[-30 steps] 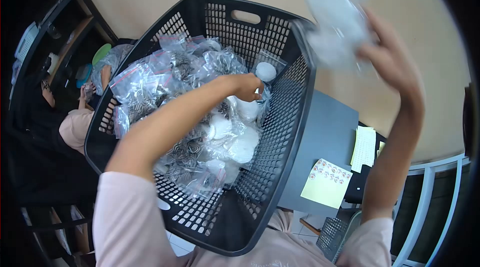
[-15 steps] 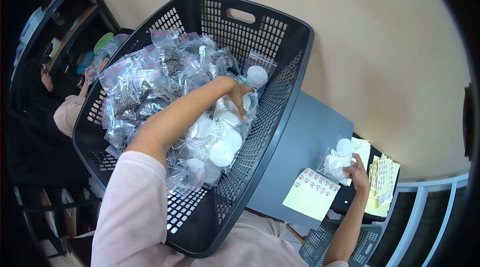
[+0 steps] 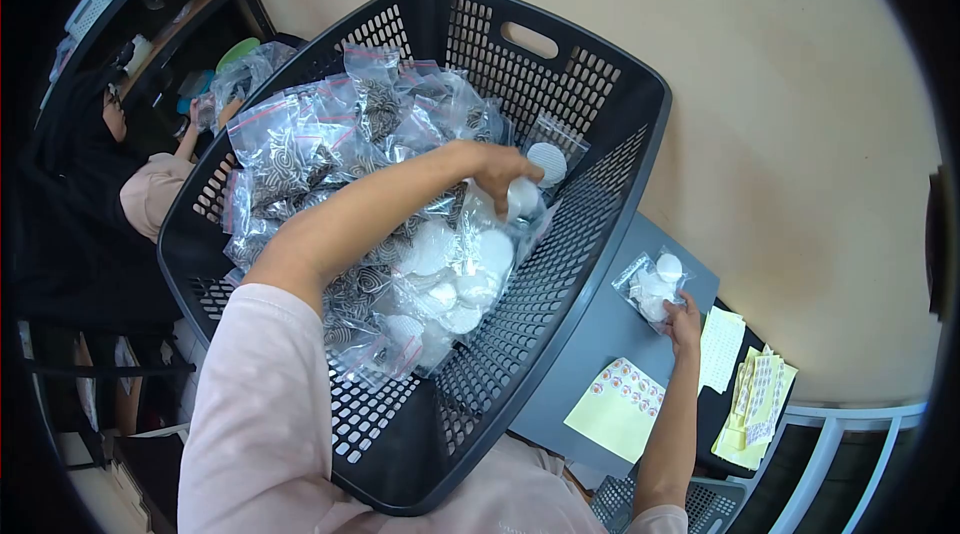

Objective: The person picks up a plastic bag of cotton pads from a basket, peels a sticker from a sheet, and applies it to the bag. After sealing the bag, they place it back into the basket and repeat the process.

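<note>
In the large black basket (image 3: 560, 304), my left hand (image 3: 505, 174) has its fingers curled down on a clear zip bag of round white pads (image 3: 522, 199). Beneath and beside it lie more bags of white pads (image 3: 480, 269). Bags of grey-and-white patterned pieces (image 3: 290, 169) fill the basket's left side. A bag with a single ribbed white pad (image 3: 546, 163) leans on the far wall. My right hand (image 3: 684, 324) grips the edge of another clear bag of white pads (image 3: 655, 286) over the grey tabletop (image 3: 570, 374).
A yellow sticker sheet (image 3: 620, 409) lies on the grey surface. More sticker sheets (image 3: 760, 404) are stacked on a black surface at right, by a pale sheet (image 3: 720, 346). Another person (image 3: 150, 194) works at left near shelves (image 3: 180, 19). A grey basket (image 3: 710, 504) stands below.
My right hand has drawn its bag leftward, away from the sticker sheets, over the grey tabletop. My left hand has lifted slightly with white pads under its fingers. The view has shifted.
</note>
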Demonstrator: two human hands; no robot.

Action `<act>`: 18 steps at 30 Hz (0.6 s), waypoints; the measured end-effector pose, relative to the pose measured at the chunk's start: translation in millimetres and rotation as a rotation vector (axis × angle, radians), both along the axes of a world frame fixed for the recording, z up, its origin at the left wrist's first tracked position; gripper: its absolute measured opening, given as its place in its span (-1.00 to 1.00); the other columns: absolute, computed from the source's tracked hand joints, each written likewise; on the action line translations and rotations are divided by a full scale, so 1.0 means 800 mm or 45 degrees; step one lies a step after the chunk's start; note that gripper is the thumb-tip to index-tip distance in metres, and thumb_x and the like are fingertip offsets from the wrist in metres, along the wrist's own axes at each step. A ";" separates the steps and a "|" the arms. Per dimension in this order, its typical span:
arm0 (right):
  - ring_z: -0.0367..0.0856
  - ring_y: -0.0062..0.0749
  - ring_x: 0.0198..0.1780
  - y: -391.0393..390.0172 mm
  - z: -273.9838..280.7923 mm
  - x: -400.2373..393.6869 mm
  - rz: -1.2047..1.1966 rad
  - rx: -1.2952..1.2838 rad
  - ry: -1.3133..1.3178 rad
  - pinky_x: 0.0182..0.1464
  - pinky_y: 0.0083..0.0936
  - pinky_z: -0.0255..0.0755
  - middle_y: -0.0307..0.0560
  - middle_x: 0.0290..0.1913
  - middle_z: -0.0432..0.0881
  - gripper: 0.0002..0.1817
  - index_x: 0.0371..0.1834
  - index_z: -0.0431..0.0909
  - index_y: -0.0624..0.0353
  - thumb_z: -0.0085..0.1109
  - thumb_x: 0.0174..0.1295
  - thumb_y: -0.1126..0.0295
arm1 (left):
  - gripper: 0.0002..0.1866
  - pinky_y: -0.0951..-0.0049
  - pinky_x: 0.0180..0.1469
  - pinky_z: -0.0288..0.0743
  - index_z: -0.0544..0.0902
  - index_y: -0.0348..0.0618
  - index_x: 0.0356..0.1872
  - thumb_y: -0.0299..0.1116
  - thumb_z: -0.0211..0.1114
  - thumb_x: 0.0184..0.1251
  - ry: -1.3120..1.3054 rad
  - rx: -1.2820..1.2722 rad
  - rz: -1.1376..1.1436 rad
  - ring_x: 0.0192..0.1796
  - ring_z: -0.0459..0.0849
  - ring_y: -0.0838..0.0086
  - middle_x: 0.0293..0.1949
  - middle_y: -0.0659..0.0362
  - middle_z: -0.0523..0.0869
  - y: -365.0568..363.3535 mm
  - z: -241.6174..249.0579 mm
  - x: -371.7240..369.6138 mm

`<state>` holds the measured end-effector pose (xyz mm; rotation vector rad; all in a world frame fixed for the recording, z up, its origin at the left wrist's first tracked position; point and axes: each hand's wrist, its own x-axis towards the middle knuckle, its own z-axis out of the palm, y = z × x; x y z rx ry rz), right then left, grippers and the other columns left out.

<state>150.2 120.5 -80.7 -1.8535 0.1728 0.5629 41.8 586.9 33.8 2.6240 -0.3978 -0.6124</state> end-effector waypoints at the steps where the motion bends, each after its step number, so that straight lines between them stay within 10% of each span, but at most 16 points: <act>1: 0.55 -0.46 -0.33 0.002 0.002 -0.002 0.000 -0.003 0.000 -0.36 -0.37 0.61 -0.16 -0.29 0.48 -0.37 0.35 0.25 0.22 0.19 0.17 0.53 | -0.20 0.23 0.05 0.53 0.46 -0.12 0.11 -0.24 0.66 -0.28 0.000 -0.003 0.000 0.03 0.67 0.08 -0.06 -0.05 0.70 0.004 0.005 0.001; 17: 0.58 -0.41 -0.25 -0.033 -0.027 -0.009 -0.044 -0.085 -0.199 -0.35 -0.42 0.61 -0.11 -0.24 0.52 -0.40 0.31 0.29 0.20 0.22 0.16 0.54 | -0.32 0.27 0.05 0.52 0.45 -0.18 0.11 -0.24 0.54 -0.09 -1.244 -0.349 0.438 -0.02 0.65 0.16 -0.10 -0.06 0.66 0.033 0.250 0.005; 18: 0.59 -0.40 -0.21 -0.041 -0.036 -0.010 -0.086 -0.180 -0.310 -0.38 -0.45 0.58 -0.09 -0.21 0.55 -0.39 0.30 0.31 0.16 0.25 0.14 0.52 | 0.04 0.17 0.48 0.12 0.11 -0.26 0.47 -0.12 0.53 0.02 -1.203 -0.171 0.571 0.41 0.35 0.14 0.34 -0.31 0.34 0.028 0.282 0.005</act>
